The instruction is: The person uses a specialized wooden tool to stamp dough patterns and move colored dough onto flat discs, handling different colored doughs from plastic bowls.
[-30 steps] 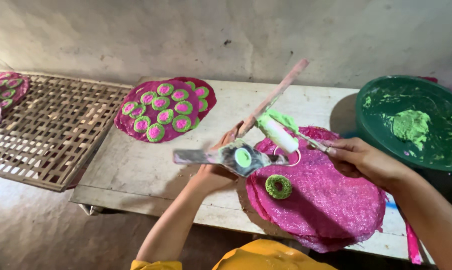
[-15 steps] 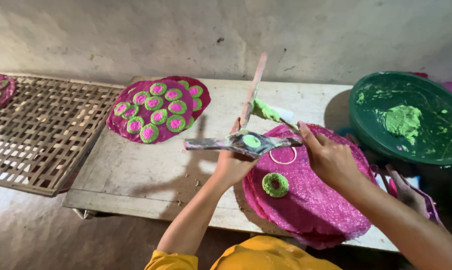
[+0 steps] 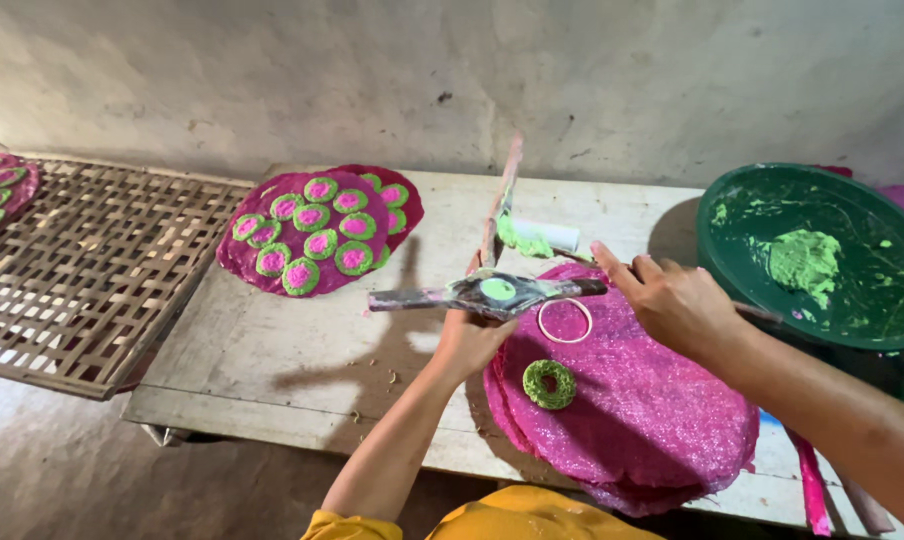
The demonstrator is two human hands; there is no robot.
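So the person is standing at a pale wooden table [image 3: 302, 350], and everything more or less sits around the stack of pink mesh rounds [image 3: 642, 410] lying on it right in front of them.

The left hand [image 3: 472, 340] hovers just over the near-left edge of that stack, fingers curled tight around a flat metal mold [image 3: 487, 293] with a long handle sticking out to the left. There's a disc of green paste sitting in the round hole in the middle of the mold. That hand looks like it's also propping up a long pinkish stick [image 3: 500, 205] that leans up and away from the stack, though I can't really tell how it's gripped.

The right hand [image 3: 677, 305] is over the far-right part of the stack, fingers bunched around a thin tool whose green-smeared end [image 3: 522, 240] reaches toward the mold. Can't see exactly how the fingertips sit on it.

On the stack itself: a green ring of paste [image 3: 549, 384] near the left side, and a thin pale hoop [image 3: 564, 321] just beyond it, almost under the mold.

Right of the stack there's a big green basin [image 3: 872, 320] with a lump of green paste inside. Well off to the left of the stack, another pink round [image 3: 237, 262] is covered with little green-and-pink discs, and past that is a woven bamboo rack [image 3: 82, 280].
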